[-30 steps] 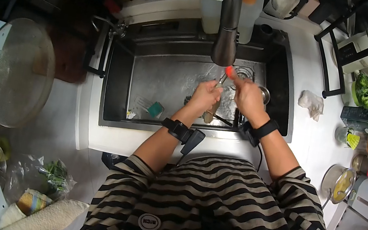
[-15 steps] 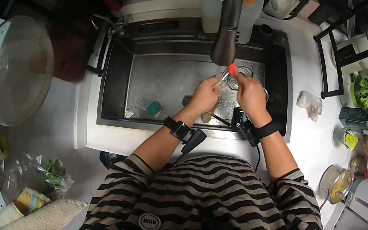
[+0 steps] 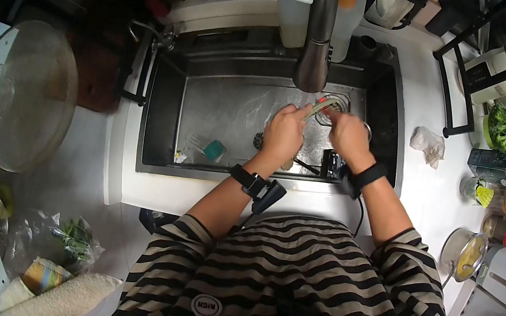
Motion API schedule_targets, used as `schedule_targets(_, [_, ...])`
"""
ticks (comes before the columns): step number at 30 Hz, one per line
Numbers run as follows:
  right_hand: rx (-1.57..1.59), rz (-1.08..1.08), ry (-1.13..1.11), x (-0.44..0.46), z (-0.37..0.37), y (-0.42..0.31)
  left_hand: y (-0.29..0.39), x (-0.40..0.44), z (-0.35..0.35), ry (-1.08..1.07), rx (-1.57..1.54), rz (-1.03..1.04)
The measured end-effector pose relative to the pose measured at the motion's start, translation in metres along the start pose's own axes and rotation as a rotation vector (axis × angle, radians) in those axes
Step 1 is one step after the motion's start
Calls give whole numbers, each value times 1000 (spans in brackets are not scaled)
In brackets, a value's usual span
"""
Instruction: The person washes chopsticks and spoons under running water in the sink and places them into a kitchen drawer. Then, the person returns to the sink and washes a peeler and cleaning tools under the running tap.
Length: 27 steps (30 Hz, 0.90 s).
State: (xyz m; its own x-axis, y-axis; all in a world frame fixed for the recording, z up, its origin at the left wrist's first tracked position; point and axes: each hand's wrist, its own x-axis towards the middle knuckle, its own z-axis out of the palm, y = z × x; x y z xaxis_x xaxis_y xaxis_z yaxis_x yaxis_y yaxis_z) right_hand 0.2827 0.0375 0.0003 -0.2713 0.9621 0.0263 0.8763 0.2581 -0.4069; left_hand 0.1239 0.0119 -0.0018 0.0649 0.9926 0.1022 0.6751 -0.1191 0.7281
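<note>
Over the dark sink [image 3: 220, 112], below the faucet [image 3: 311, 67], my left hand [image 3: 285, 133] is closed around a long pale, curved object [image 3: 322, 107] that looks like a vegetable stalk. My right hand [image 3: 350, 137] is closed just to the right of it, with a small red-orange item [image 3: 324, 101] showing at its fingertips; only part of that item can be seen. Behind the hands lies the sink's round drain [image 3: 334, 105]. A green sponge [image 3: 214, 149] rests on the sink floor at the left.
Two large bottles [image 3: 290, 14] stand behind the faucet. On the right counter are a crumpled white cloth [image 3: 428, 144], a bowl of leafy greens [image 3: 503, 127] and a lidded pot [image 3: 466, 254]. A round mesh strainer [image 3: 25, 96] is at the left.
The pale object now arches to the right out of my left hand. The red-orange item sits slightly lower, and my right hand has come down a little.
</note>
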Motion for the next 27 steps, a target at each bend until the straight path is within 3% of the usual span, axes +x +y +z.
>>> schedule_targets(5, [40,254,145,1,-10,17,-10,7,2,103,199,85])
schedule_targets(7, [48,202,240,2,-18,18,-13,8,4,123,228,102])
schedule_targets(10, [95,-64,272,-2,-14,3,-13,10,11,144,197,108])
schedule_targets(14, [-30,-66,74,-15,9,-19,-7,10,9,87,216,16])
schedule_targets(18, [10,33,66,-3,0,-8,-7,2,7,108,208,-1])
schedule_targets(22, [17,-110,50,-17,1,-33,-9,4,5,137,214,6])
schedule_targets(26, [43,57,103,0,2,-9,-13,3,5,161,211,50])
schedule_targets(27, [32,-15,89,-3,4,-13,-13,2,5,160,217,66])
